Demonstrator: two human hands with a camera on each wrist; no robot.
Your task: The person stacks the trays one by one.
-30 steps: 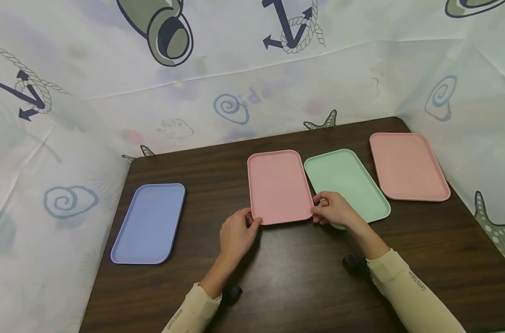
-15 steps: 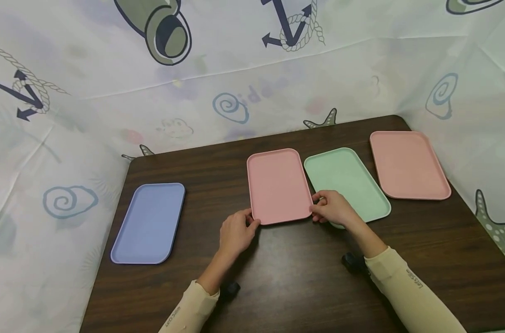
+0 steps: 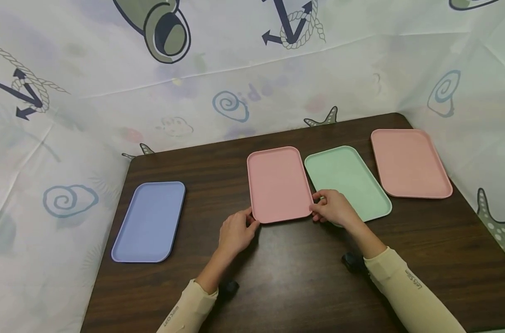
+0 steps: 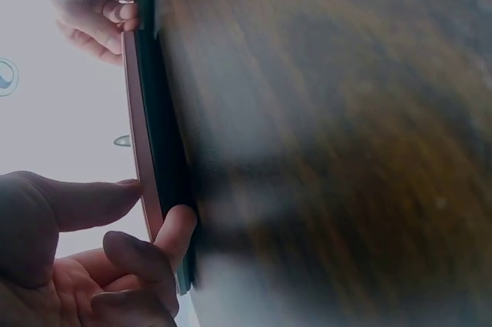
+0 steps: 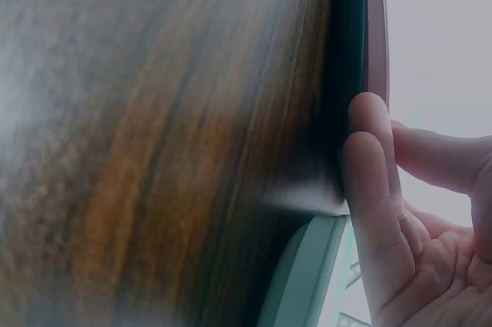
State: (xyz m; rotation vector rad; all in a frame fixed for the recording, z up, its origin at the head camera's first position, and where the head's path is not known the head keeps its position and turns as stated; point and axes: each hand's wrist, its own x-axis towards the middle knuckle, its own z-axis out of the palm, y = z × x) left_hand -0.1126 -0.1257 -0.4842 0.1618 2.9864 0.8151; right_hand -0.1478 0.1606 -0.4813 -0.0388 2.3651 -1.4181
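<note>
Left hand and right hand pinch the near corners of the pink tray, left of the green tray. Step judged: positioning; contact with the surface unclear. Next move likely calls for even handling.

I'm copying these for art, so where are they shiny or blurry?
Head view: mostly clear, with a pale glare on the dark table; left wrist view: table grain smeared, white cloth washed out, pink tray dull; right wrist view: grain blurry toward the left, brightness behind the right hand.
</note>
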